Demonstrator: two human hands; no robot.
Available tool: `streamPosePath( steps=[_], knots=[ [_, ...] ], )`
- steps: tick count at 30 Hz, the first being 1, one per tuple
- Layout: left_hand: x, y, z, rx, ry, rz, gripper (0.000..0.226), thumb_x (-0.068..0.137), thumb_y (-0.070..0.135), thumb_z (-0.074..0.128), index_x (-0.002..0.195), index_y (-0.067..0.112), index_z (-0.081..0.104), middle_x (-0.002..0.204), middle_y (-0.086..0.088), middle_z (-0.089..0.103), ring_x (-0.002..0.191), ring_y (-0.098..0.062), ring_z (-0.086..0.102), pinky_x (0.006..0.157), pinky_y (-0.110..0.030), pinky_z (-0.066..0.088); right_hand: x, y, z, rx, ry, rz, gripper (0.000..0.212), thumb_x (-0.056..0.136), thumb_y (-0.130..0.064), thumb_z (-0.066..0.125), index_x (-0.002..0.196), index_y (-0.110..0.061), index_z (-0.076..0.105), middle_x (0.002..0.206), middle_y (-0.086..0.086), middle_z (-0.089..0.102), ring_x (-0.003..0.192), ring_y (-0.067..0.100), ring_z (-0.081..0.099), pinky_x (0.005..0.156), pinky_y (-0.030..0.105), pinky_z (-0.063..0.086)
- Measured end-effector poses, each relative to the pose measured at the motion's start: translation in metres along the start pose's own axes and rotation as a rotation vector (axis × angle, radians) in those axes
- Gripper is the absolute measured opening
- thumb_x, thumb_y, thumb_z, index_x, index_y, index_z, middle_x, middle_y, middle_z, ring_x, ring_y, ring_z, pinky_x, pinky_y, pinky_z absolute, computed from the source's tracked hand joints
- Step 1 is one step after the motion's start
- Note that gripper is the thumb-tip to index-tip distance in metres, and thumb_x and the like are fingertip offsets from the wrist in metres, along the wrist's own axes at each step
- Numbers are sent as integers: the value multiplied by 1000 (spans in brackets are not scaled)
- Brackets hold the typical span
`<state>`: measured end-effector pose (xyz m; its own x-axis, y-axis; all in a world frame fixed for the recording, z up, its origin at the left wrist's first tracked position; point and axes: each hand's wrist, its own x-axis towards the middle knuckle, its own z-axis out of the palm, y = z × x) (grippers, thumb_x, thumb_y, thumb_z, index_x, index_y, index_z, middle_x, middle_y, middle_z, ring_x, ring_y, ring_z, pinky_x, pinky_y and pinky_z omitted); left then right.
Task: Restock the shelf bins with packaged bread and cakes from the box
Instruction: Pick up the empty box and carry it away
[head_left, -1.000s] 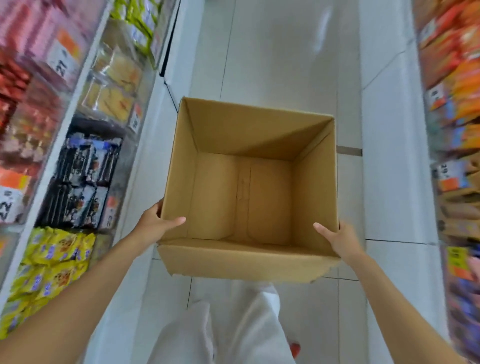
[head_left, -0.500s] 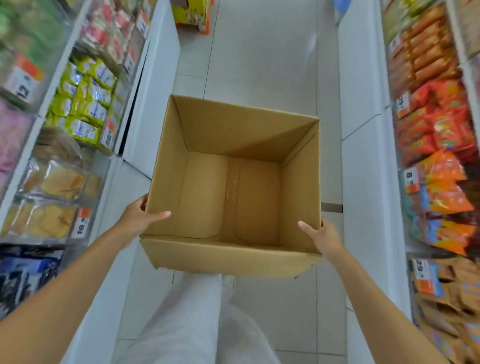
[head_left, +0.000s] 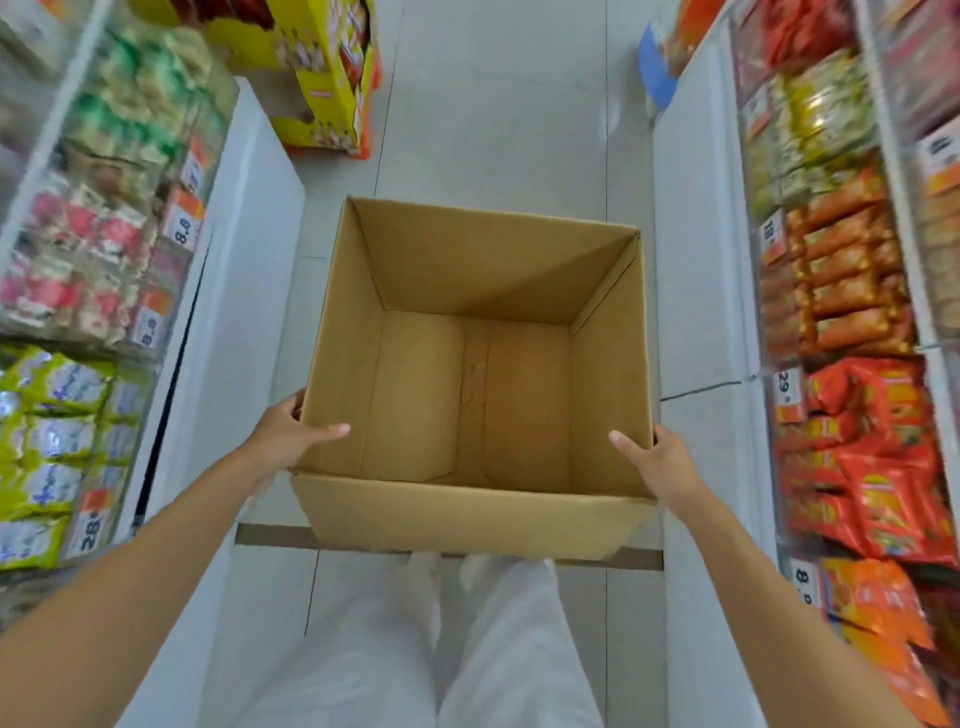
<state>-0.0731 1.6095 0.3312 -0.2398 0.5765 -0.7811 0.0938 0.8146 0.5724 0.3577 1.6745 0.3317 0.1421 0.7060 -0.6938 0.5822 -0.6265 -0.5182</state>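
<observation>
An open brown cardboard box (head_left: 470, 517) hangs in front of me above the aisle floor, and nothing lies inside it. My left hand (head_left: 283, 436) grips its left wall, thumb over the rim into the box. On the opposite wall my right hand (head_left: 657, 462) holds on the same way. Shelf bins (head_left: 78, 275) of packaged goods run along the left side, with green, pink and yellow-green packs behind price tags. No bread or cake pack is in the box or in either hand.
Shelves of orange and red snack bags (head_left: 857, 415) line the right side. A yellow display carton (head_left: 332, 78) stands on the floor ahead left, and a blue item (head_left: 655, 73) sits ahead right. White shelf bases border a narrow tiled aisle. My white trousers show below.
I have walked forward along the aisle carrying the box. The shelf contents slid past toward me, and the yellow display carton has come closer. Both hands keep the same grip.
</observation>
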Motion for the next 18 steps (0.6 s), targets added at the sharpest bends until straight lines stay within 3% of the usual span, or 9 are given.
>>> streamPosePath(
  steps=[4, 10, 14, 18],
  knots=[
    [80, 105, 23, -25, 14, 23, 76, 78, 21, 81, 144, 23, 43, 130, -3, 60, 112, -23, 58, 97, -39, 47, 104, -70, -45, -5, 12, -20, 26, 90, -37, 66, 105, -18, 58, 99, 0, 64, 93, 20, 60, 77, 29, 43],
    [178, 261, 42, -85, 45, 7, 78, 77, 24, 82, 145, 22, 43, 132, -2, 59, 109, -23, 58, 94, -39, 48, 249, -200, -129, -47, -41, -48, 42, 87, -45, 67, 122, -22, 60, 107, -4, 67, 103, 20, 63, 96, 43, 52],
    [245, 357, 45, -150, 60, 29, 75, 80, 21, 80, 145, 21, 42, 119, 3, 58, 99, -16, 57, 82, -29, 46, 338, -296, -174, -59, -58, -59, 43, 87, -43, 69, 121, -17, 61, 107, -1, 68, 101, 22, 64, 93, 41, 53],
    [330, 454, 35, -179, 88, 42, 71, 80, 21, 80, 141, 21, 44, 120, 1, 60, 95, -14, 59, 71, -25, 48, 439, -390, -196, -70, -41, -97, 36, 88, -38, 69, 116, -16, 62, 101, 0, 67, 97, 23, 64, 84, 33, 50]
  ],
)
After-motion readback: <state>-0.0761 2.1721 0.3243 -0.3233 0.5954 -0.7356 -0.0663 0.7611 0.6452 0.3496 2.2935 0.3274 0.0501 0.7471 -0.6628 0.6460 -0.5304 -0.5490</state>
